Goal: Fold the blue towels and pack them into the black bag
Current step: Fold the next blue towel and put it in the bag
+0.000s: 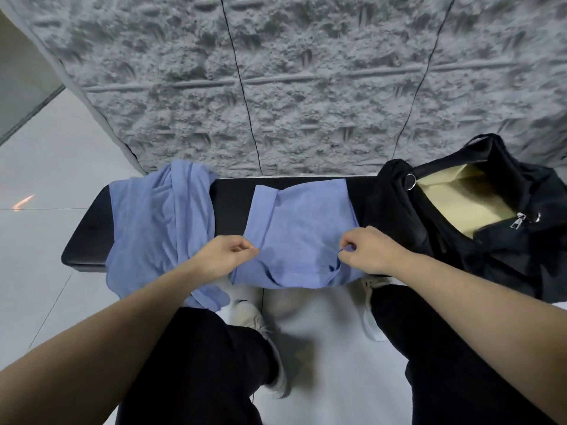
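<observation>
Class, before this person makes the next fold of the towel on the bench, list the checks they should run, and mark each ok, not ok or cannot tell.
1. Left hand pinches the left edge of the middle towel: ok.
2. Right hand pinches its right edge: ok.
3. Towel lies flat on the black bench: not ok, its near edge sags over the front and is rumpled.
4. Black bag is unzipped and open: ok.
5. Unfolded towel pile lies clear of the working towel: ok, bare bench shows between them.
6. Room left in the bag: cannot tell.
</observation>
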Demonstrator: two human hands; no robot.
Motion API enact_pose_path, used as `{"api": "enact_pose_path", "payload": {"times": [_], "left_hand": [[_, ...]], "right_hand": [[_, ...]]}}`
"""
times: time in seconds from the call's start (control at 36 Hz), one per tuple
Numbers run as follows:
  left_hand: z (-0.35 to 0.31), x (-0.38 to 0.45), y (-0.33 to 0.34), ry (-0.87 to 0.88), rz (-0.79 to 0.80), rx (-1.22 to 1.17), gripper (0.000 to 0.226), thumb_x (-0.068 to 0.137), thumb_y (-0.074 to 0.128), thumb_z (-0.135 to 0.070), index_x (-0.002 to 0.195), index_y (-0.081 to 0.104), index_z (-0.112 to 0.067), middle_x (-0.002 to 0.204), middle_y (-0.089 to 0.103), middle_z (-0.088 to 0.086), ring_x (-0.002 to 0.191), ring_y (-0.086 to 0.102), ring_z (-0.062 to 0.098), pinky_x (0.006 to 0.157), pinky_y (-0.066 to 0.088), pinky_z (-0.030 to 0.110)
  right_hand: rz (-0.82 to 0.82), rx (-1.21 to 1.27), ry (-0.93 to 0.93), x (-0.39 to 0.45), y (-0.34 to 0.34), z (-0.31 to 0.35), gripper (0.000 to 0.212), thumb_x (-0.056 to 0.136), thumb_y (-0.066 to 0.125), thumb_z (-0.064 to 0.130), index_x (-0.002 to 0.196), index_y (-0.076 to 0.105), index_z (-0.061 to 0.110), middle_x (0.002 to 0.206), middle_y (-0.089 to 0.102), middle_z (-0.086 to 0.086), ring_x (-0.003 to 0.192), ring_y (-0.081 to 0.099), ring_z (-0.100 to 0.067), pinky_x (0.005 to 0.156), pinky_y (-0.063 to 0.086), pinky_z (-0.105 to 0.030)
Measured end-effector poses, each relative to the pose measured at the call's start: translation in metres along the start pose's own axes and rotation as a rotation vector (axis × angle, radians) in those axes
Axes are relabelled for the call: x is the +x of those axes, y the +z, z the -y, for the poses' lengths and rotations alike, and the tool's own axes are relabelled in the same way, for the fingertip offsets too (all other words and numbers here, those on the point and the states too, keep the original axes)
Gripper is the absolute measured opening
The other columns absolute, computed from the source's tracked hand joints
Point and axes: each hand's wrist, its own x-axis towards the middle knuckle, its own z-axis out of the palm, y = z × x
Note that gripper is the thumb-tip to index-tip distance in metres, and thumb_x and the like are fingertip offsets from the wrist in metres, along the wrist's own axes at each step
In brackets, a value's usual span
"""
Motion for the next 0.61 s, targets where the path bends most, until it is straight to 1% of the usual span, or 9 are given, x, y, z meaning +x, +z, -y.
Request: {"api": "enact_pose_path", "payload": {"times": [0.06,0.08,0.17,0.28,0.33,0.42,0.5,0.56,0.61], "left_hand": [[-0.005,0.012,0.0,0.023,-0.021,0.024,0.02,0.094,0.063,-0.036,0.09,0.071,-0.018,0.088,0.069,0.002,0.077,0.058,0.013,0.072,0.043,0.023],[-0.007,0.019,0.001,0.051,-0.058,0.068,0.018,0.094,0.062,-0.035,0.091,0.071,-0.019,0.094,0.068,0.001,0.081,0.059,0.013,0.075,0.042,0.021],[-0.016,0.046,0.004,0.146,-0.222,0.217,0.005,0.094,0.061,-0.03,0.093,0.066,-0.029,0.1,0.057,-0.006,0.082,0.056,0.004,0.072,0.042,0.018],[-0.028,0.088,0.011,0.146,-0.354,0.208,0.021,0.092,0.061,-0.029,0.112,0.062,-0.023,0.118,0.052,-0.004,0.098,0.057,0.016,0.08,0.048,0.032],[-0.034,0.105,0.016,0.173,-0.4,0.28,0.032,0.09,0.062,-0.026,0.121,0.058,-0.021,0.127,0.048,-0.003,0.108,0.051,0.019,0.083,0.045,0.034],[-0.041,0.127,0.021,0.22,-0.448,0.434,0.034,0.089,0.06,-0.026,0.123,0.057,-0.023,0.128,0.047,-0.004,0.111,0.046,0.023,0.091,0.043,0.04],[-0.042,0.144,0.02,0.212,-0.417,0.483,0.035,0.092,0.058,-0.027,0.127,0.056,-0.021,0.131,0.049,-0.003,0.114,0.048,0.023,0.092,0.044,0.04],[-0.039,0.152,0.017,0.215,-0.382,0.521,0.034,0.094,0.058,-0.026,0.128,0.057,-0.02,0.13,0.052,-0.003,0.114,0.048,0.023,0.089,0.045,0.038],[-0.038,0.156,0.014,0.209,-0.388,0.493,0.027,0.093,0.057,-0.024,0.118,0.063,-0.02,0.121,0.058,-0.002,0.108,0.053,0.021,0.083,0.047,0.036]], "right_hand": [[0.009,-0.04,-0.016,0.011,-0.001,0.002,0.014,0.086,0.057,0.033,0.073,0.052,0.032,0.087,0.058,0.015,0.097,0.043,-0.014,0.087,0.044,-0.032],[0.001,-0.058,-0.027,0.017,0.0,0.003,0.013,0.086,0.057,0.034,0.074,0.052,0.033,0.089,0.058,0.015,0.097,0.043,-0.014,0.089,0.045,-0.032],[-0.028,-0.128,-0.071,0.037,0.001,0.006,0.004,0.086,0.057,0.035,0.083,0.056,0.032,0.095,0.058,0.011,0.098,0.047,-0.016,0.093,0.045,-0.034],[-0.073,-0.224,-0.11,0.061,0.007,0.011,0.011,0.087,0.057,0.028,0.097,0.058,0.025,0.103,0.051,0.007,0.104,0.045,-0.02,0.086,0.037,-0.029],[-0.115,-0.269,-0.125,0.071,0.008,0.015,0.019,0.087,0.056,0.027,0.106,0.055,0.025,0.107,0.047,0.005,0.109,0.043,-0.021,0.086,0.032,-0.03],[-0.166,-0.332,-0.161,0.085,0.008,0.025,0.045,0.084,0.054,0.025,0.128,0.044,0.03,0.127,0.043,0.004,0.118,0.036,-0.021,0.091,0.026,-0.031],[-0.146,-0.398,-0.229,0.099,0.005,0.034,0.073,0.083,0.055,0.02,0.148,0.027,0.034,0.154,0.024,0.003,0.138,0.022,-0.022,0.107,0.019,-0.034],[-0.11,-0.402,-0.256,0.11,0.005,0.04,0.08,0.084,0.055,0.017,0.154,0.018,0.033,0.162,0.01,0.004,0.148,0.009,-0.02,0.116,0.01,-0.035],[-0.081,-0.352,-0.276,0.122,0.006,0.045,0.079,0.085,0.054,0.019,0.155,0.019,0.03,0.164,0.009,0.005,0.151,0.004,-0.018,0.12,0.006,-0.035]]}}
